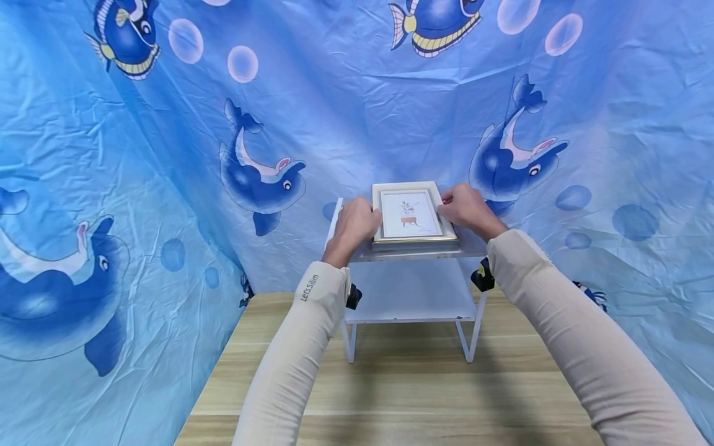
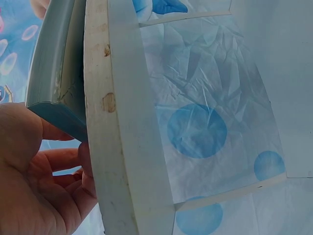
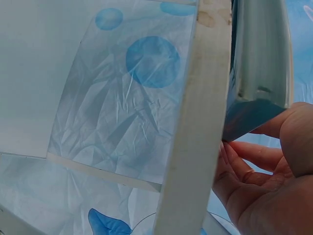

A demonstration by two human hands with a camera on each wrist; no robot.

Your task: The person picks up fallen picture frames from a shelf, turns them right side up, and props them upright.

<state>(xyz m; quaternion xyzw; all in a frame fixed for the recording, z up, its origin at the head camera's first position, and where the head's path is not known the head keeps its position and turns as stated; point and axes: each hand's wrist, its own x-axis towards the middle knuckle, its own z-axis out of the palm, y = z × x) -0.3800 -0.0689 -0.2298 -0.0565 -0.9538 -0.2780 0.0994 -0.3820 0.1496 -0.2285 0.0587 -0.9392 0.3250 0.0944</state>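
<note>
A picture frame (image 1: 409,212) with a pale gold border shows a drawing of a plant in an orange pot. It lies face up on the top of a small white rack (image 1: 414,291). My left hand (image 1: 356,222) holds the frame's left side, fingers curled. On the opposite side, my right hand (image 1: 468,208) pinches the right edge. Both wrist views show the frame's thick side (image 2: 51,73) beside the rack's worn edge (image 3: 198,98), with fingers at the frame's corner. Some fingertips are hidden behind the frame and rack edge.
The rack has a lower white shelf and thin white legs (image 1: 471,344) on a wood-grain surface (image 1: 413,396). A blue sheet (image 1: 346,124) printed with dolphins, fish and bubbles hangs behind and at both sides, close to the rack.
</note>
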